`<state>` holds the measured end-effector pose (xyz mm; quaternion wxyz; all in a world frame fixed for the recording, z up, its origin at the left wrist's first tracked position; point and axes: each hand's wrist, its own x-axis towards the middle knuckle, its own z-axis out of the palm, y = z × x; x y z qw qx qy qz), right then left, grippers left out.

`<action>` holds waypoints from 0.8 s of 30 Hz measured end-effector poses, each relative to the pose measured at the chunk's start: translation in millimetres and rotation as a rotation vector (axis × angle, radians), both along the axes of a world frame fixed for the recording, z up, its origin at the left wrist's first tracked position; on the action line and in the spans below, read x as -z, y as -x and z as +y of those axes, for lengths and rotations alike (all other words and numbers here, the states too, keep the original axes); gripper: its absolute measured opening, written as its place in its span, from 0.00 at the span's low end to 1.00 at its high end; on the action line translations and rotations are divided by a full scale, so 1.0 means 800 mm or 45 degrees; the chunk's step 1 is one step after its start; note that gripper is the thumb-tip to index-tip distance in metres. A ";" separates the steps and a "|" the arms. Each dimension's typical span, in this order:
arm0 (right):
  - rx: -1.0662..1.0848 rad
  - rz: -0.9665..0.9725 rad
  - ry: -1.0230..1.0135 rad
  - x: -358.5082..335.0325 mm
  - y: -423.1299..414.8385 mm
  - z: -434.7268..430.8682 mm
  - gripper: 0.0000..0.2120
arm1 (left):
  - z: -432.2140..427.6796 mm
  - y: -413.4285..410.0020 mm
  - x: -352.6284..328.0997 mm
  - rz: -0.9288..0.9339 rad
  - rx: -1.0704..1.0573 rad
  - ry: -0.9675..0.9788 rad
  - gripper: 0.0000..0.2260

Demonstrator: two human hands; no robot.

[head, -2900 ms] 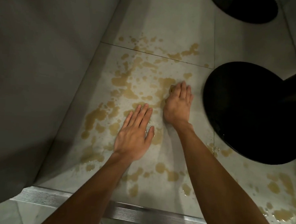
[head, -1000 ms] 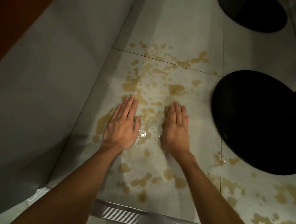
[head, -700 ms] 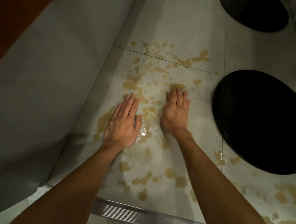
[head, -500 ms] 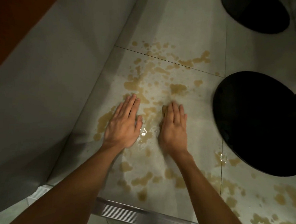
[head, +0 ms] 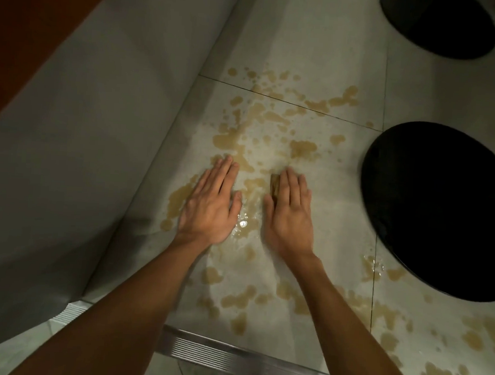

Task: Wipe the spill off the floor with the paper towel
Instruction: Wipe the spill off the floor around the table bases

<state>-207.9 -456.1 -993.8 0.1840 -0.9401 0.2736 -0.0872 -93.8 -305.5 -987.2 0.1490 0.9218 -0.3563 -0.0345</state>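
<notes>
The floor tiles (head: pixel 308 31) are smooth, pale and glossy, and the tan spill (head: pixel 231 141) lies wet and shiny on them. The threshold strip (head: pixel 230 353) is ribbed bright metal; the paper towel (head: pixel 275 184) looks soaked brown

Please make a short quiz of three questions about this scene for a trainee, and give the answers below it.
1. True or false: the left hand lies flat on the floor, fingers straight.
2. Which hand presses the soaked paper towel? A: left. B: right. C: both.
3. Fill in: the spill is ___ in colour.

Key: 1 true. 2 B, the right hand covers most of it. 3 brown.
</notes>
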 end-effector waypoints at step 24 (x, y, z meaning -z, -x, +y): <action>-0.083 0.043 0.040 0.000 -0.011 -0.043 0.29 | 0.002 -0.001 -0.004 0.012 0.008 0.016 0.29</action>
